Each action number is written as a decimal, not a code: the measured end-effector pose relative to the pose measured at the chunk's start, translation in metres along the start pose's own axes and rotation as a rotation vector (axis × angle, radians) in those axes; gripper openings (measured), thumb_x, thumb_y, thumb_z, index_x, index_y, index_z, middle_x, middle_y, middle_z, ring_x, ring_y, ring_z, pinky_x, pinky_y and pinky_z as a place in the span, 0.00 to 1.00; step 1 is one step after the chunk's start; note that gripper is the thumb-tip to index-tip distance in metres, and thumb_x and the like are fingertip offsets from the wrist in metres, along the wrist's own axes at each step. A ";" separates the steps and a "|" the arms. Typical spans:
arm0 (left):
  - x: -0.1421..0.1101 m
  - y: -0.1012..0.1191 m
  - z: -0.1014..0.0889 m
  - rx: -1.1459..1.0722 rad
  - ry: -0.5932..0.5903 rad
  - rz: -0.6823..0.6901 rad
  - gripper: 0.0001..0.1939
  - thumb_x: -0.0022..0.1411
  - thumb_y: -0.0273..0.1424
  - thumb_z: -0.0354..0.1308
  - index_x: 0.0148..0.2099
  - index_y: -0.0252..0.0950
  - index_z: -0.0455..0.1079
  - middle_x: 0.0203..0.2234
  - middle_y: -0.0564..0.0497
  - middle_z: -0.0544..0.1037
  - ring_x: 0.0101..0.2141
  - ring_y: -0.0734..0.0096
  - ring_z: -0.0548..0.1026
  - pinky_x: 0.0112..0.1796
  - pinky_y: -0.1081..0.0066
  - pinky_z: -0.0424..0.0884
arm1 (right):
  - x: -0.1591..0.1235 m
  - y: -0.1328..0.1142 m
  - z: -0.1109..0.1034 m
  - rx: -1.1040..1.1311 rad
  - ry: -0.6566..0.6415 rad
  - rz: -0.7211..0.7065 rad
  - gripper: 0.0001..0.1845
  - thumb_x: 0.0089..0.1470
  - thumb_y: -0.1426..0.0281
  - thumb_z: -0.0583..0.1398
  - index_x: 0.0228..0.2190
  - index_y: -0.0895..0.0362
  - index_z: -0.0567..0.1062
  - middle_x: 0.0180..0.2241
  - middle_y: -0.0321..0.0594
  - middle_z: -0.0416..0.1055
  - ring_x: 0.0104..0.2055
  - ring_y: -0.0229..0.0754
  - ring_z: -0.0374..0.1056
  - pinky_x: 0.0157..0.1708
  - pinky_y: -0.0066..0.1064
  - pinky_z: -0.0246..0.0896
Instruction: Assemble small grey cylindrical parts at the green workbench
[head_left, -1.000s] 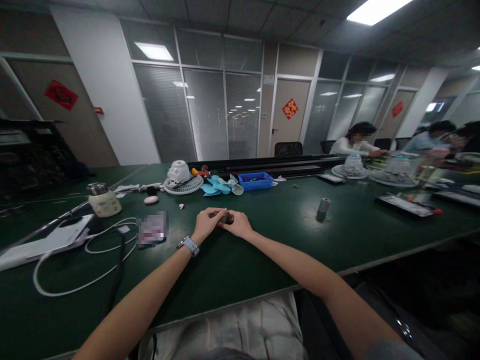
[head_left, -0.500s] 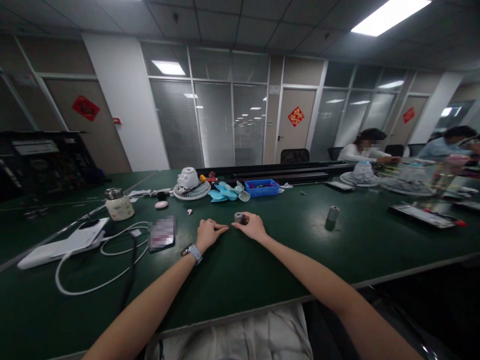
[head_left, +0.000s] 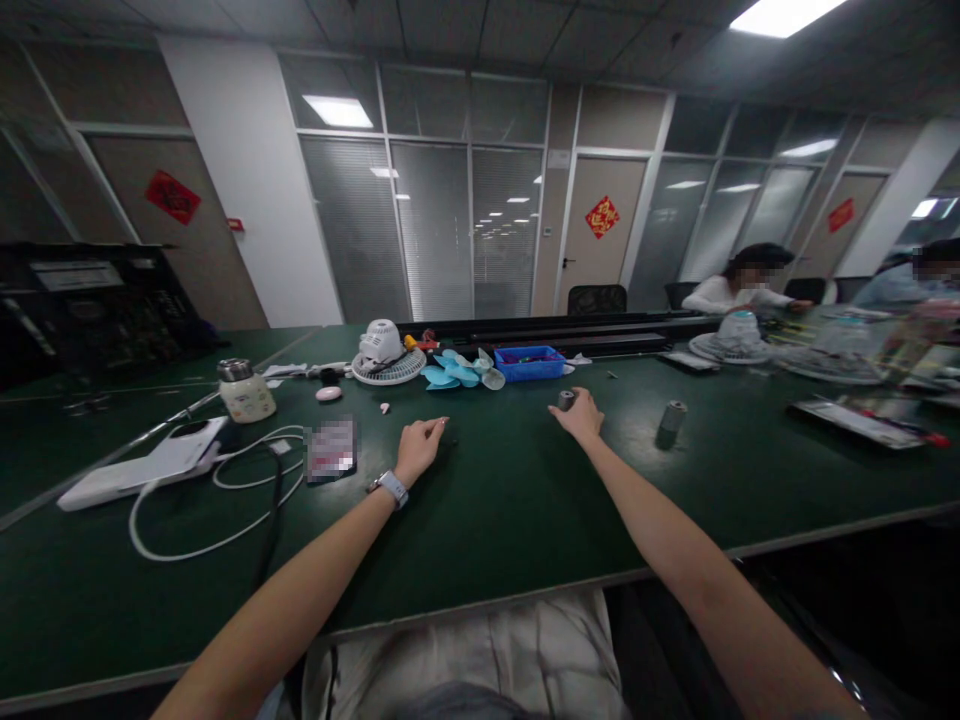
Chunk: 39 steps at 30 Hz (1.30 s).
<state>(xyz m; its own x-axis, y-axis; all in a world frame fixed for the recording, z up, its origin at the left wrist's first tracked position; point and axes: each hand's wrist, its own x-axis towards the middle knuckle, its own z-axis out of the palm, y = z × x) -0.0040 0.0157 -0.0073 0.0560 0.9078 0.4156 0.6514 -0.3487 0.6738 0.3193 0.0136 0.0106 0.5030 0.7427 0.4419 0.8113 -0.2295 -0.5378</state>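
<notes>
My right hand [head_left: 588, 416] grips a small grey metal cylinder [head_left: 566, 400] upright between thumb and fingers, at or just above the green table. To its right a second grey cylinder [head_left: 674, 415] stands on the tabletop. My left hand [head_left: 420, 448], with a watch [head_left: 391, 489] at the wrist, is closed in a pinch over the table. What lies between those fingertips, if anything, is too small to tell. A tiny dark piece [head_left: 454, 441] is on the table just right of the left fingertips.
Behind my hands are a white fan part [head_left: 382, 350], blue fan blades [head_left: 454, 370] and a blue tray [head_left: 529, 364]. Left are a bottle [head_left: 246, 392], a phone-like item [head_left: 332, 450] and a white cable [head_left: 161, 550]. Co-workers [head_left: 739, 285] sit at the far right.
My right hand has carried the grey cylinder away to the right, apart from my left hand. My left hand is still pinched, its fingertips turned slightly upward. The camera view has shifted a little.
</notes>
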 end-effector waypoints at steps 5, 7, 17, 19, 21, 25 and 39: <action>0.001 -0.002 0.000 -0.059 0.087 -0.118 0.20 0.62 0.34 0.43 0.48 0.36 0.71 0.32 0.48 0.77 0.31 0.68 0.73 0.33 0.71 0.65 | -0.054 -0.067 0.003 0.123 -0.007 -0.540 0.23 0.54 0.59 0.55 0.50 0.56 0.68 0.52 0.48 0.65 0.54 0.47 0.58 0.52 0.41 0.50; 0.001 -0.002 0.000 -0.070 0.096 -0.138 0.19 0.61 0.32 0.43 0.47 0.36 0.72 0.31 0.49 0.77 0.30 0.69 0.73 0.33 0.72 0.65 | -0.077 -0.090 0.014 0.149 -0.206 -0.704 0.22 0.55 0.57 0.54 0.48 0.53 0.71 0.49 0.44 0.69 0.52 0.45 0.60 0.50 0.39 0.52; 0.001 -0.001 0.000 -0.052 0.071 -0.139 0.17 0.59 0.30 0.44 0.42 0.36 0.73 0.31 0.49 0.77 0.31 0.69 0.72 0.32 0.72 0.64 | -0.087 -0.107 0.024 0.140 -0.324 -0.751 0.14 0.56 0.59 0.54 0.38 0.48 0.78 0.41 0.36 0.74 0.45 0.43 0.65 0.45 0.35 0.54; 0.001 -0.001 0.000 -0.060 0.067 -0.148 0.17 0.59 0.31 0.44 0.42 0.36 0.72 0.31 0.49 0.77 0.30 0.70 0.72 0.31 0.73 0.64 | -0.065 -0.091 0.007 0.153 -0.209 -0.672 0.15 0.58 0.60 0.53 0.40 0.49 0.76 0.41 0.38 0.74 0.45 0.44 0.65 0.47 0.36 0.53; 0.001 -0.002 0.000 -0.065 0.059 -0.149 0.17 0.59 0.31 0.44 0.43 0.36 0.72 0.31 0.49 0.77 0.30 0.70 0.72 0.31 0.73 0.64 | -0.040 -0.068 -0.011 0.115 -0.078 -0.538 0.17 0.58 0.61 0.51 0.41 0.52 0.76 0.43 0.41 0.73 0.46 0.46 0.64 0.48 0.38 0.52; 0.001 -0.003 0.000 -0.053 0.049 -0.146 0.16 0.58 0.30 0.44 0.42 0.36 0.72 0.31 0.50 0.77 0.30 0.71 0.73 0.31 0.73 0.64 | 0.002 -0.018 -0.030 -0.031 0.067 -0.279 0.18 0.58 0.60 0.51 0.41 0.53 0.77 0.43 0.45 0.73 0.46 0.49 0.64 0.47 0.38 0.53; -0.002 0.002 -0.003 -0.021 0.007 -0.132 0.16 0.58 0.30 0.44 0.42 0.36 0.72 0.32 0.50 0.77 0.32 0.69 0.73 0.33 0.72 0.65 | 0.020 0.007 -0.022 -0.044 -0.096 -0.047 0.18 0.54 0.58 0.54 0.40 0.49 0.78 0.39 0.45 0.75 0.41 0.48 0.70 0.38 0.34 0.62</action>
<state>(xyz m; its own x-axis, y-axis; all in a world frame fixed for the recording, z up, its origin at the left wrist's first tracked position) -0.0046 0.0121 -0.0050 -0.0343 0.9447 0.3262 0.6370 -0.2308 0.7355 0.3411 0.0133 0.0314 0.4349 0.8097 0.3941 0.8467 -0.2187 -0.4850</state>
